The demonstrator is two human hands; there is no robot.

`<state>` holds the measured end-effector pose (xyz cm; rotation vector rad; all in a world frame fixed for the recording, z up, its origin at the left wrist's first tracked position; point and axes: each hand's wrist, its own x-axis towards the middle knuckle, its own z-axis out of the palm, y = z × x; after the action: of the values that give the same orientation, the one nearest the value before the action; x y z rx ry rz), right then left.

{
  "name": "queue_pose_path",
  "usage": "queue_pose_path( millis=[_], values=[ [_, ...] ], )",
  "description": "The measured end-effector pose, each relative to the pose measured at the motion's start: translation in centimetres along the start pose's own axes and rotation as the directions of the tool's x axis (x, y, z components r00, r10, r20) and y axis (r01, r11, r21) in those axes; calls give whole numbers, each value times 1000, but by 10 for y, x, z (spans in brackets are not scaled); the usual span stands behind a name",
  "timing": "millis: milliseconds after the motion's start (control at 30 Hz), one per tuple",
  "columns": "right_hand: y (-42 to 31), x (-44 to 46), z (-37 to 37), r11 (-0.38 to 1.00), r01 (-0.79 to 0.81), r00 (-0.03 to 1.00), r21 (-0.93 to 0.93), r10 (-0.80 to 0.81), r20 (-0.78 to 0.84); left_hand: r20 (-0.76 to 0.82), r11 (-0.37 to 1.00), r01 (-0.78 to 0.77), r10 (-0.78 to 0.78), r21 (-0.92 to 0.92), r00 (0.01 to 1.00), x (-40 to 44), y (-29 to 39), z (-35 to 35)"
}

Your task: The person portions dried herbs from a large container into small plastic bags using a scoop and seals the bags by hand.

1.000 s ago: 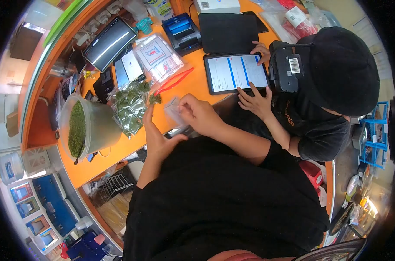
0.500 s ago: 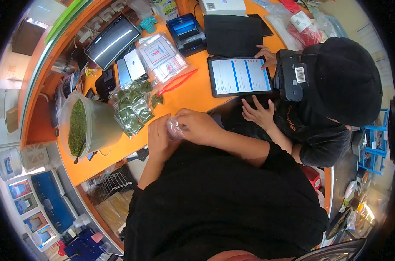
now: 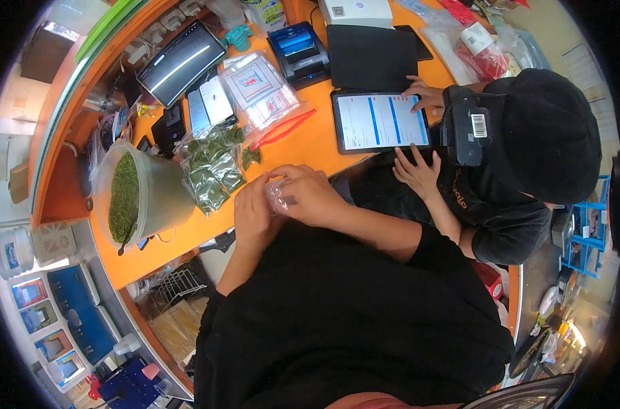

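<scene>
At the front edge of the orange table, a crumpled clear plastic bag (image 3: pixel 277 197) sits between my hands. My left hand (image 3: pixel 253 210) closes on it from one side, fingers bent. From the other side my right hand (image 3: pixel 311 195) grips the same plastic with curled fingers. Just beyond lie several clear packets of green flakes (image 3: pixel 214 162), with a smaller green packet (image 3: pixel 251 157) beside them. To the left stands a translucent tub (image 3: pixel 165 198) holding a heap of chopped dried green herb (image 3: pixel 123 195) and a dark-handled utensil.
On my right a person in a black cap (image 3: pixel 552 133) touches a tablet (image 3: pixel 384 121). Behind the packets are a zip bag with printed sheets (image 3: pixel 259 88), a phone (image 3: pixel 210 105), a tilted screen (image 3: pixel 182 63) and a black device with a blue display (image 3: pixel 298 54).
The whole view has shifted slightly. My hands stay together around the plastic bag with only small finger movement. The other person's hands remain at the tablet.
</scene>
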<state>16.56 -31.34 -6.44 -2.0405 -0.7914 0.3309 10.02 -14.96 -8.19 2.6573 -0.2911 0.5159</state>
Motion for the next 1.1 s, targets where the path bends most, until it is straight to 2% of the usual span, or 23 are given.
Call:
queue_pose_path(
  millis=[100, 167, 300, 400, 500, 567, 633, 667, 700, 800, 1000, 1033, 1100],
  values=[
    [4, 0, -4, 980, 56, 998, -192, -63, -27, -17, 998, 65, -65, 20, 998, 0, 2, 2],
    [2, 1, -8, 978, 22, 996, -209, -39, -79, -21, 993, 89, -88, 71, 996, 1, -1, 6],
    [3, 3, -1, 993, -28, 998, -111, 21, -64, 2, 993, 64, -65, 103, 998, -3, -5, 9],
    [1, 3, -1, 996, 24, 1000, -89, -25, -7, 9, 992, 55, -56, 111, 998, -3, -9, 9],
    [-3, 3, -7, 975, 75, 977, -209, -114, -178, -22, 996, 59, -58, 74, 998, 0, -2, 4],
    [-1, 8, -12, 985, 50, 992, -167, -69, -109, -38, 995, 78, -75, 64, 996, -3, -7, 6],
    [3, 12, -9, 998, 61, 993, 5, -60, -104, -74, 999, 37, -34, 34, 997, 1, -8, 7],
    [2, 13, -8, 999, 45, 993, -2, -45, -110, -88, 1000, 14, -12, 22, 996, 3, -8, 5],
    [-1, 15, -10, 1000, -23, 999, 4, 23, -45, -79, 999, 52, -51, 13, 996, 3, -6, 3],
    [1, 22, -18, 996, -71, 997, 60, 72, -10, -54, 990, 134, -136, -36, 989, 4, -5, -2],
    [25, 35, -25, 967, -56, 995, 247, 76, -70, -13, 965, 230, -233, -126, 972, 6, -10, -9],
    [35, 37, -26, 968, -38, 990, 249, 70, -122, -45, 958, 230, -241, -169, 970, 6, -12, -8],
    [47, 46, -29, 967, -14, 973, 255, 71, -219, 14, 897, 331, -343, -293, 939, 18, -22, -14]
  ],
)
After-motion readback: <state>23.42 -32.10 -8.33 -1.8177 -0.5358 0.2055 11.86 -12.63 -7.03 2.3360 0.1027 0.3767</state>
